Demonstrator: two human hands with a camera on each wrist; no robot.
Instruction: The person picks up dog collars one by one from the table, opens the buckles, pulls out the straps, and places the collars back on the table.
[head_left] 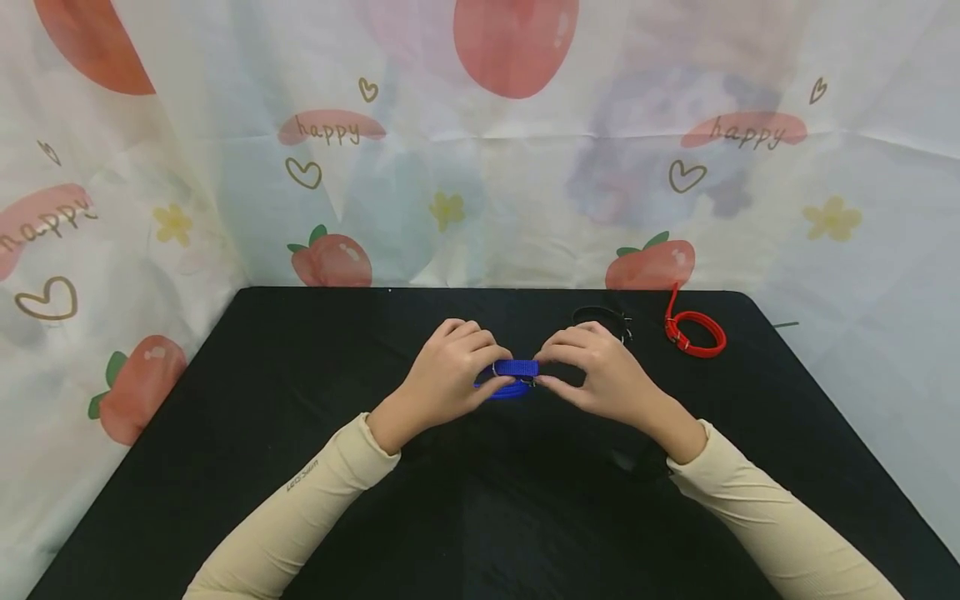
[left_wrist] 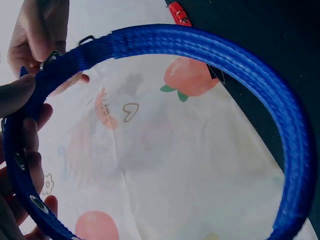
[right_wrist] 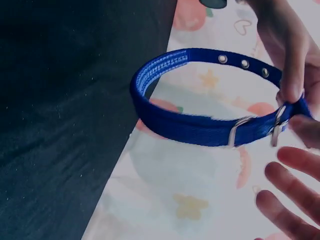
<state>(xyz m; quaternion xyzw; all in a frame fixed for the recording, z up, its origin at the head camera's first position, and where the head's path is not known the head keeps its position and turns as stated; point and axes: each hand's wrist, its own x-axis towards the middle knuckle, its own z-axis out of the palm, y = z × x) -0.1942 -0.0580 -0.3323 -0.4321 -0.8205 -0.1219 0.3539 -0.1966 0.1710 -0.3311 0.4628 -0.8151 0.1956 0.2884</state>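
Observation:
A blue collar (head_left: 516, 367) with a metal buckle (right_wrist: 278, 126) and a row of eyelets (right_wrist: 245, 64) is held up in a loop between both hands, above the black table. My left hand (head_left: 459, 367) grips the eyelet end, its thumb (left_wrist: 15, 95) pressed on the strap and its fingers behind. My right hand (head_left: 600, 367) pinches the strap by the buckle, with the other fingers (right_wrist: 290, 182) spread apart below. The strap end at the buckle is partly hidden by fingertips. A braided, padded stretch (left_wrist: 295, 150) forms the loop's far side.
A red collar (head_left: 701, 352), buckled in a ring with its end sticking up, lies at the table's back right. Beside it is a black collar (head_left: 592, 312), partly behind the right hand. A printed curtain (head_left: 480, 208) stands behind the black table (head_left: 300, 517).

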